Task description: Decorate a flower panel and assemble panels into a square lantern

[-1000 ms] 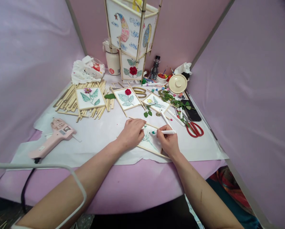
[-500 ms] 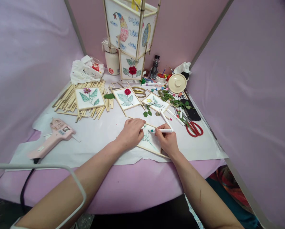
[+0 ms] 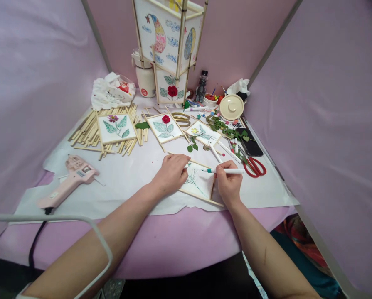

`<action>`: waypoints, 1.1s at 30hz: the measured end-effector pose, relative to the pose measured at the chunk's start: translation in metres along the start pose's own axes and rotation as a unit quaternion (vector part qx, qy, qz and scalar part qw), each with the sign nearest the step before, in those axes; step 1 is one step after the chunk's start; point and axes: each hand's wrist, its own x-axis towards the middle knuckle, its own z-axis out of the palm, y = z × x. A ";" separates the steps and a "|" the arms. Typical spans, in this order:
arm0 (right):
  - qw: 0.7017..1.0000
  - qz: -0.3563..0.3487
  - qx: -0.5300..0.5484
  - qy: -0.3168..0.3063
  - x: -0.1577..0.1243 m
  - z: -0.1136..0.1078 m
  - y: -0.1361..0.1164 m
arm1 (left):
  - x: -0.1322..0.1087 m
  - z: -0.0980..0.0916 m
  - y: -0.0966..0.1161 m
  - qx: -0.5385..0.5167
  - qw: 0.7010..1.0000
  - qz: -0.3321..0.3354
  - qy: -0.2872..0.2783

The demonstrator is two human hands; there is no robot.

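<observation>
My right hand [image 3: 230, 182] is closed around a white marker [image 3: 232, 170] with a teal collar. The marker's tip points left, over a white panel [image 3: 201, 177] edged with thin wooden sticks. Fine green leaf and stem lines run across the panel. My left hand [image 3: 173, 173] rests at the panel's left side, fingers curled and closed. A small white end shows at its fingertips, too hidden to name. Another white marker [image 3: 215, 153] lies just beyond the panel, near my right hand.
A pink glue gun [image 3: 76, 178] lies left, by a pile of wooden sticks [image 3: 82, 131]. Flower panels [image 3: 165, 128] sit behind my hands. Red-handled scissors [image 3: 256, 167], a phone [image 3: 250, 143] and leafy sprigs [image 3: 217, 123] are right. A decorated lantern [image 3: 161, 37] stands at the back.
My right hand has moved right with the marker, drawing its tip away from my left hand. My left hand stays in place.
</observation>
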 end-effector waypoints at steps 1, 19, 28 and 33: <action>1.000 0.006 0.000 -0.010 0.000 0.000 0.001 | 0.000 0.000 0.000 0.000 1.000 0.000 0.001; 0.988 0.013 -0.015 -0.152 -0.003 0.004 0.004 | 0.000 0.002 0.000 0.007 1.000 0.000 0.006; 0.988 0.014 -0.028 -0.151 -0.003 0.004 0.004 | 0.000 0.001 0.001 0.007 1.000 0.001 0.006; 0.989 0.013 -0.030 -0.148 -0.003 0.004 0.004 | 0.000 0.001 0.001 0.005 1.000 0.005 0.009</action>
